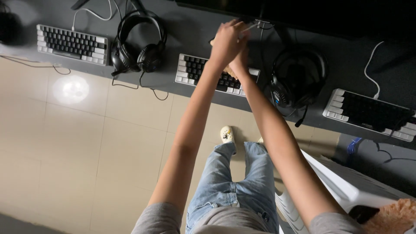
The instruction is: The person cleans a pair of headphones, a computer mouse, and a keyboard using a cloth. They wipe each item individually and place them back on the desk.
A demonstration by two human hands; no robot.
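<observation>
Both my arms reach out over the dark desk point(173, 82), and my hands meet above the middle black-and-white keyboard point(195, 69). My left hand point(226, 42) is closed, with a thin pale cable end point(252, 26) sticking out of it toward the lower edge of the dark monitor point(303, 11). My right hand point(241, 60) lies pressed under and behind the left, mostly hidden by it. A fuzzy orange cloth point(227, 70) shows below the two wrists and appears to be in the right hand.
Two black headsets point(136, 54) point(297, 84) lie on the desk between three keyboards point(71, 43) point(372, 115). Cables hang off the desk edge. A white plastic chair point(342, 182) with another orange cloth point(392, 216) is at my right. Below are beige floor tiles point(86, 143).
</observation>
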